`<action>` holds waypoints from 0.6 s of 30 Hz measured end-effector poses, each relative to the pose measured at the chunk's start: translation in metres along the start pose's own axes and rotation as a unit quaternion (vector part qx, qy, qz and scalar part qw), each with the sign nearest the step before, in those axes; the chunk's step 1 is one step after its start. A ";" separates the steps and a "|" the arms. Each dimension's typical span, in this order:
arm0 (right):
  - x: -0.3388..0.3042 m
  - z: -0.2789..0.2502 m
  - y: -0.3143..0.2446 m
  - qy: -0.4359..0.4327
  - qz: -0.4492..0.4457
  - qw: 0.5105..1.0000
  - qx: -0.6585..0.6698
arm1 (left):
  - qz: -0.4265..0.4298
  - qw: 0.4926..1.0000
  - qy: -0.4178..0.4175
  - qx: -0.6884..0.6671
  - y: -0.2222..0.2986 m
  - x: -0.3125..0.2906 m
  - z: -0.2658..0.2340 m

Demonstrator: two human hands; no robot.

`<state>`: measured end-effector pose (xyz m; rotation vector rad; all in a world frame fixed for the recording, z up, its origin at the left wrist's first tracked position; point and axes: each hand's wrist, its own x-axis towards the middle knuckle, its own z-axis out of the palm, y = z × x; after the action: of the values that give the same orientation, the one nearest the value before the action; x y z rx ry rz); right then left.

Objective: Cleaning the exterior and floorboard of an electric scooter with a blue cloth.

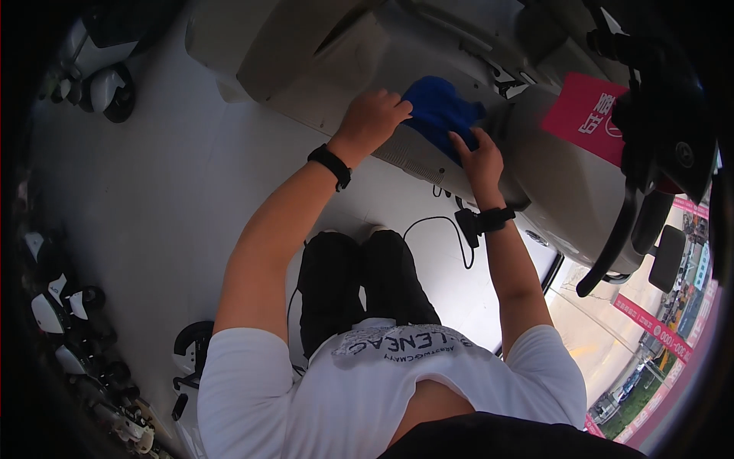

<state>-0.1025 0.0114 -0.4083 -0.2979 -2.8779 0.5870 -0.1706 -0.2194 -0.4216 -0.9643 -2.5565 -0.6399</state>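
A crumpled blue cloth [442,109] is spread between my two hands over the grey footboard [417,157] of a scooter. My left hand [372,122] pinches the cloth's left edge, fingers closed. At its lower right edge my right hand [483,162] grips the cloth between thumb and fingers; part of that grip is hidden. Black bands sit on both my wrists, and a small black device with a cable hangs at the right one. The scooter's pale body panel [298,53] rises beyond my left hand.
To the right are the scooter's front shield [569,187], a pink card [585,118], a black brake lever [615,237] and a mirror [667,258]. Other scooters [65,306] stand along the left. Pale floor [176,168] lies beneath; a window is at the lower right.
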 end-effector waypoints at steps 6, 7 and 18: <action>0.006 0.060 0.035 -0.119 0.028 0.992 0.009 | 0.050 0.996 -0.011 -0.071 -0.032 -0.026 0.074; 0.007 0.075 0.045 -0.112 0.023 0.993 0.010 | -0.003 0.992 -0.042 -0.119 -0.038 -0.039 0.099; -0.024 0.222 0.146 -0.016 -0.173 0.976 -0.128 | -0.047 0.996 -0.068 -0.026 -0.046 -0.100 0.238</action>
<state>-0.1061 0.0563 -0.6716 0.1801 -2.9355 0.1597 -0.1656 -0.1802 -0.6805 -0.9394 -2.7315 -0.6914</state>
